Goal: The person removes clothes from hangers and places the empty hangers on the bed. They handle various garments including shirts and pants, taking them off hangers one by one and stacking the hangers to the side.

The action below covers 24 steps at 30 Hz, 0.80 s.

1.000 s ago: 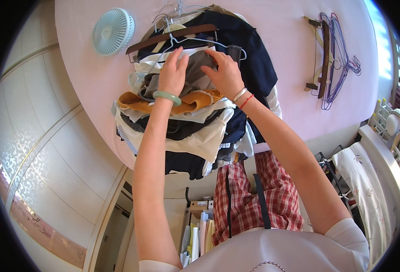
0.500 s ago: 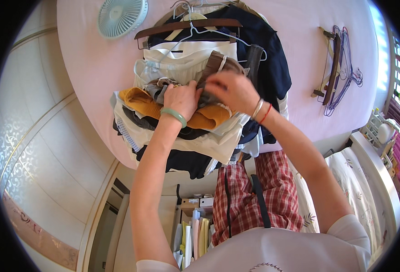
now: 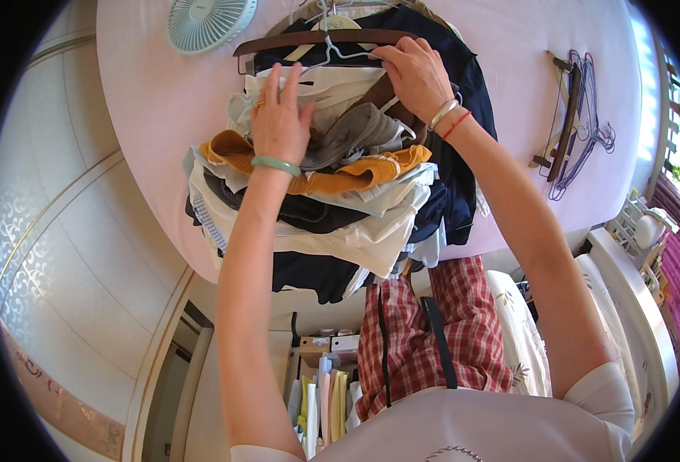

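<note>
My right hand [image 3: 417,77] pinches one arm of a pale wire hanger [image 3: 348,55] between thumb and fingers. My left hand [image 3: 280,127] lies over the upper left of a clothes pile, fingers stretched up toward the same hanger's other side, thumb apart. Between the hands is a crumpled grey-brown garment [image 3: 355,132]; a darker brown garment is partly hidden by the right hand. Below them a mustard-yellow garment [image 3: 348,177] crosses the pile, over white [image 3: 355,245] and black clothes. A dark wooden hanger [image 3: 294,41] lies behind the wire one.
The pile rests on a pink-covered rounded surface [image 3: 151,100]. A pale blue fan [image 3: 209,21] lies at the far left. Several loose hangers [image 3: 575,115] are at the right. Dark navy clothing [image 3: 475,96] spreads beside the pile. Upright folders [image 3: 328,400] stand below.
Both hands have moved up from the pile's middle, the left also leftward. My right hand now grips the wire hanger. The grey-brown garment lies more exposed across the mustard one.
</note>
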Each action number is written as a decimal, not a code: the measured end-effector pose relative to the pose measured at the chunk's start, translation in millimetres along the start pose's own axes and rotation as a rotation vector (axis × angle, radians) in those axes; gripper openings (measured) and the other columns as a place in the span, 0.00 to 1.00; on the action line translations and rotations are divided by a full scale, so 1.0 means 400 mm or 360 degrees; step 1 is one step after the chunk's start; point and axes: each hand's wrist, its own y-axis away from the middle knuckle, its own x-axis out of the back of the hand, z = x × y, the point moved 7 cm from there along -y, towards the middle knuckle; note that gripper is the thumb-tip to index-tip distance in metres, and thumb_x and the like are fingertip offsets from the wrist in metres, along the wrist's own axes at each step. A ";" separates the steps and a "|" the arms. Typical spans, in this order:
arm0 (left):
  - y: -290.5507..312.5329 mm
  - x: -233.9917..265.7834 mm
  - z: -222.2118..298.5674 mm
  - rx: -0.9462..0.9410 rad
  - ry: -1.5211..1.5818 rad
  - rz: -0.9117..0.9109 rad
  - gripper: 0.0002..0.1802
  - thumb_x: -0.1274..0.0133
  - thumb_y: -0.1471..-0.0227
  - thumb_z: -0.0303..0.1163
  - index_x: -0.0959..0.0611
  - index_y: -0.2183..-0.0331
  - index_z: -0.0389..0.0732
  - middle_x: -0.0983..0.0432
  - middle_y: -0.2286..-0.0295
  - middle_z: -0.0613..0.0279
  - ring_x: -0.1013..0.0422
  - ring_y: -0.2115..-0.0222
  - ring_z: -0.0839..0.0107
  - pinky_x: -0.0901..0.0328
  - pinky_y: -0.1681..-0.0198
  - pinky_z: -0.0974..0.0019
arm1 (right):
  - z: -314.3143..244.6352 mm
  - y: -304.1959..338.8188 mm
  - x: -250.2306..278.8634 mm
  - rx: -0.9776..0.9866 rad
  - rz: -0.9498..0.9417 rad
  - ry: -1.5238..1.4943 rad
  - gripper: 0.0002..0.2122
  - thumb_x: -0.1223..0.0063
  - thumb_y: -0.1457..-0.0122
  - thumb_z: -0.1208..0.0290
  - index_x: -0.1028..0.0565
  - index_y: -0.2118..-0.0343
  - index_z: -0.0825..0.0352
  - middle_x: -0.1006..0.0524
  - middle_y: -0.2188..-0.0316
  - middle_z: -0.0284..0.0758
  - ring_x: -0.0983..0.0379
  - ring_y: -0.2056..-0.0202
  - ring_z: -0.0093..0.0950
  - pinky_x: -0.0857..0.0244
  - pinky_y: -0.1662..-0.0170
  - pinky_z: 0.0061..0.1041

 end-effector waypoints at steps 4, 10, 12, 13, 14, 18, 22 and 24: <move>0.013 0.000 -0.078 0.0233 0.0000 -0.0311 0.32 0.47 0.44 0.42 0.36 0.41 0.50 0.31 0.48 0.52 0.30 0.53 0.50 0.33 0.54 0.52 | -0.041 0.031 0.056 0.0202 0.0169 -0.0213 0.09 0.52 0.45 0.78 0.21 0.66 0.59 0.25 0.63 0.32 0.31 0.55 0.32 0.38 0.53 0.33; 0.115 0.057 -0.076 0.0392 -0.0103 -0.0463 0.31 0.44 0.46 0.45 0.32 0.43 0.49 0.22 0.61 0.52 0.27 0.61 0.51 0.31 0.62 0.54 | -0.155 0.077 0.065 0.0271 -0.0067 -0.0577 0.13 0.41 0.47 0.71 0.24 0.57 0.60 0.23 0.70 0.33 0.24 0.67 0.35 0.30 0.66 0.32; 0.148 0.081 -0.071 0.0509 -0.0046 -0.0459 0.30 0.43 0.47 0.46 0.30 0.45 0.47 0.21 0.64 0.51 0.26 0.61 0.52 0.32 0.61 0.53 | -0.200 0.090 0.080 0.0392 -0.0168 -0.0519 0.15 0.40 0.47 0.68 0.24 0.55 0.59 0.23 0.70 0.33 0.24 0.66 0.34 0.30 0.66 0.33; 0.164 0.085 -0.076 0.0501 -0.0034 -0.0404 0.30 0.43 0.47 0.46 0.30 0.45 0.47 0.22 0.63 0.51 0.27 0.60 0.52 0.32 0.60 0.53 | -0.205 0.094 0.084 0.0410 -0.0253 -0.0472 0.13 0.40 0.47 0.65 0.22 0.57 0.59 0.21 0.72 0.33 0.23 0.69 0.33 0.29 0.67 0.31; 0.180 0.094 -0.082 0.0497 -0.0025 -0.0345 0.30 0.43 0.47 0.46 0.29 0.45 0.47 0.22 0.61 0.51 0.27 0.59 0.52 0.32 0.59 0.53 | -0.204 0.101 0.090 0.0397 -0.0241 -0.0498 0.12 0.40 0.46 0.65 0.22 0.58 0.59 0.21 0.72 0.34 0.23 0.71 0.32 0.29 0.68 0.30; 0.209 0.124 -0.106 0.0288 -0.0209 0.0087 0.30 0.42 0.47 0.43 0.28 0.45 0.46 0.26 0.53 0.52 0.31 0.51 0.52 0.34 0.52 0.55 | -0.131 0.116 0.128 0.0324 0.0088 -0.0575 0.08 0.43 0.41 0.68 0.19 0.61 0.61 0.21 0.79 0.34 0.27 0.83 0.26 0.34 0.78 0.22; 0.206 0.088 -0.118 0.0650 -0.0025 -0.0538 0.27 0.44 0.46 0.41 0.27 0.46 0.46 0.30 0.48 0.52 0.32 0.49 0.51 0.35 0.50 0.55 | 0.109 0.136 0.144 -0.0695 -0.0075 -0.1488 0.10 0.50 0.36 0.68 0.21 0.55 0.60 0.31 0.84 0.23 0.41 0.84 0.14 0.46 0.80 0.15; 0.208 0.095 -0.116 0.0569 0.0014 -0.0412 0.25 0.45 0.45 0.42 0.26 0.47 0.45 0.31 0.47 0.52 0.33 0.48 0.51 0.35 0.49 0.56 | 0.151 0.144 0.199 -0.0722 0.0037 -0.1786 0.11 0.52 0.34 0.67 0.22 0.54 0.64 0.34 0.83 0.20 0.44 0.82 0.10 0.51 0.80 0.13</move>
